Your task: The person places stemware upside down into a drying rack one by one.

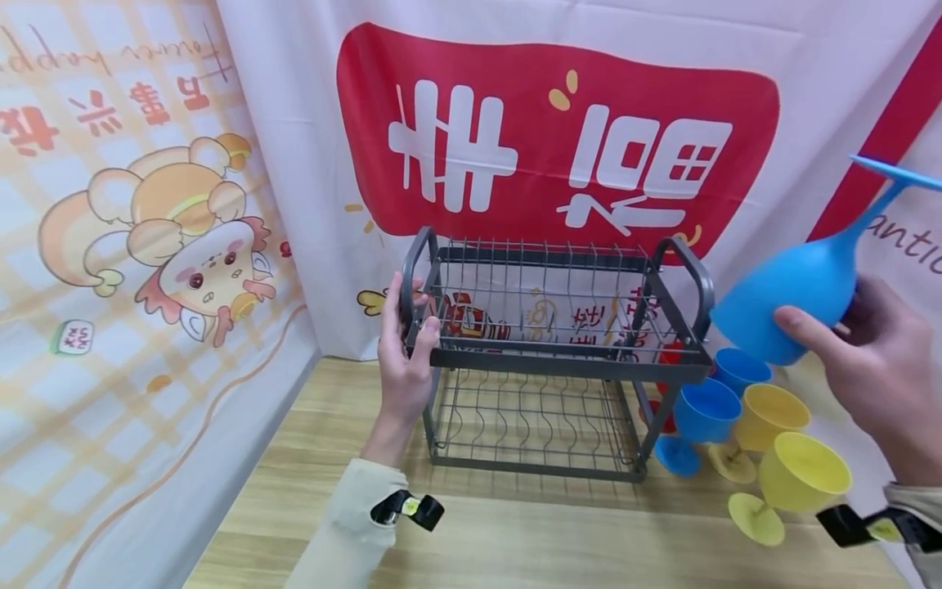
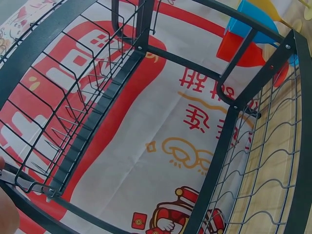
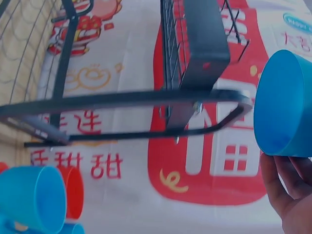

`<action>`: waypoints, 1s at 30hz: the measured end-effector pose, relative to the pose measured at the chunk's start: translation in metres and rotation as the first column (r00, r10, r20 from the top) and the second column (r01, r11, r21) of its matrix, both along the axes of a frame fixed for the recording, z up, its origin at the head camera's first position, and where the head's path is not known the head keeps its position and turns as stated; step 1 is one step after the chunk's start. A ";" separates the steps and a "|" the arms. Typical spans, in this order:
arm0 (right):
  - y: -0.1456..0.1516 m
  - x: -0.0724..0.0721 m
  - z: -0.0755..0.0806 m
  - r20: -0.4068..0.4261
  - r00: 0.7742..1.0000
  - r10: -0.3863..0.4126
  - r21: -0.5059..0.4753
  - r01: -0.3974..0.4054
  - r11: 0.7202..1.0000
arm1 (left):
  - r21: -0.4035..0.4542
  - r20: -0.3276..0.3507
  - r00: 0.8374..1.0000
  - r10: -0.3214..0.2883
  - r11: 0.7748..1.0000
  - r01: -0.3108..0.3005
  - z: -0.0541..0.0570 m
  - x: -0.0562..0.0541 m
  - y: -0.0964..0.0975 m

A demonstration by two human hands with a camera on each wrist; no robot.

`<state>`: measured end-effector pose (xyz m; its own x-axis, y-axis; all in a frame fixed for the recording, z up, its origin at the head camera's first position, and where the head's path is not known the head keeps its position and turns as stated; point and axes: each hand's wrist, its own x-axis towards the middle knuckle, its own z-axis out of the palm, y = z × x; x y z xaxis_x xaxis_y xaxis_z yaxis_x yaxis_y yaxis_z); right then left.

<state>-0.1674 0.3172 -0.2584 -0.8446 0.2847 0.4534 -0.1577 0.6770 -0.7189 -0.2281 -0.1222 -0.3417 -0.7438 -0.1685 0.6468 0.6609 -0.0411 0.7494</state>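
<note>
A two-tier dark grey dish rack [image 1: 555, 364] of wire and flat bars stands on the table. My left hand [image 1: 406, 360] grips its left end by the upper-tier handle, the thumb on the near side; only a bit of this hand shows in the left wrist view. At the right, my right hand [image 1: 876, 372] holds a blue plastic goblet [image 1: 795, 286] by its bowl, in the air beside the rack's right handle [image 1: 688, 282]. The goblet is tipped over, its foot up to the right and its mouth down to the left. Both tiers hold nothing.
Right of the rack, several goblets stand on the wooden table [image 1: 508, 532]: a yellow goblet [image 1: 805, 470] in front, an orange-yellow goblet [image 1: 773, 413], blue goblets [image 1: 708, 409] and red ones partly hidden by the rack. A printed cloth [image 1: 287, 123] hangs close behind.
</note>
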 end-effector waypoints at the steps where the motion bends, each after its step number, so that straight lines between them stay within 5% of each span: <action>1: -0.003 -0.001 0.003 0.000 1.000 0.010 -0.004 -0.010 1.000 | -0.001 0.000 1.000 0.001 1.000 -0.001 0.000 0.000 0.000; 19: -0.081 -0.036 0.033 -0.027 0.975 0.221 -0.053 -0.222 0.974 | 0.024 -0.009 1.000 0.001 1.000 -0.001 0.002 -0.002 0.002; 30: -0.106 -0.061 0.037 0.079 0.964 0.254 -0.041 -0.252 0.967 | 0.040 -0.003 1.000 -0.008 0.999 0.008 0.001 -0.002 0.003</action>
<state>-0.2279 0.2108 -0.2218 -0.9253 0.0694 0.3727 -0.2597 0.6003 -0.7564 -0.2302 -0.1189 -0.3409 -0.7436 -0.1879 0.6417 0.6624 -0.0764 0.7452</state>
